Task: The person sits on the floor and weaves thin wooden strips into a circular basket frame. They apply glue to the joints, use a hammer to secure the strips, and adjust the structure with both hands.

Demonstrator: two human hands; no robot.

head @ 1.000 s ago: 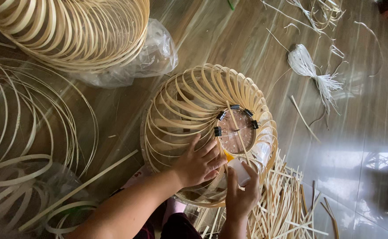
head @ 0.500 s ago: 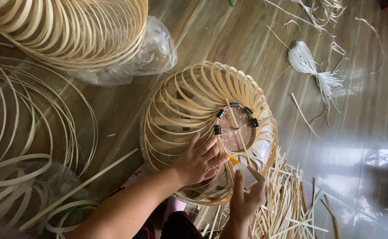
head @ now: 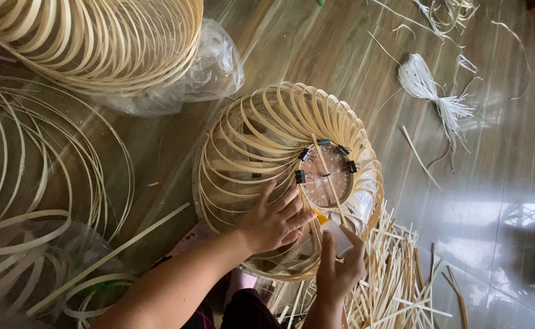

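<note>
Bamboo strips of the round lampshade frame (head: pixel 267 152) (set on the wooden floor (head: pixel 493 183)) are pressed by the splayed left hand (head: pixel 273 219); a small white bottle (head: pixel 335 236) is grasped by the right hand (head: pixel 339 271).

Left hand (head: pixel 274 220): fingers spread on the round woven bamboo-strip lampshade frame (head: pixel 267 146).
Right hand (head: pixel 338 268): holds a small white glue bottle with yellow tip (head: pixel 333 233) at the frame's rim.
Centre ring: black binder clips (head: pixel 301 176) grip it.
Floor: loose pale bamboo strips (head: pixel 395 280).
</note>
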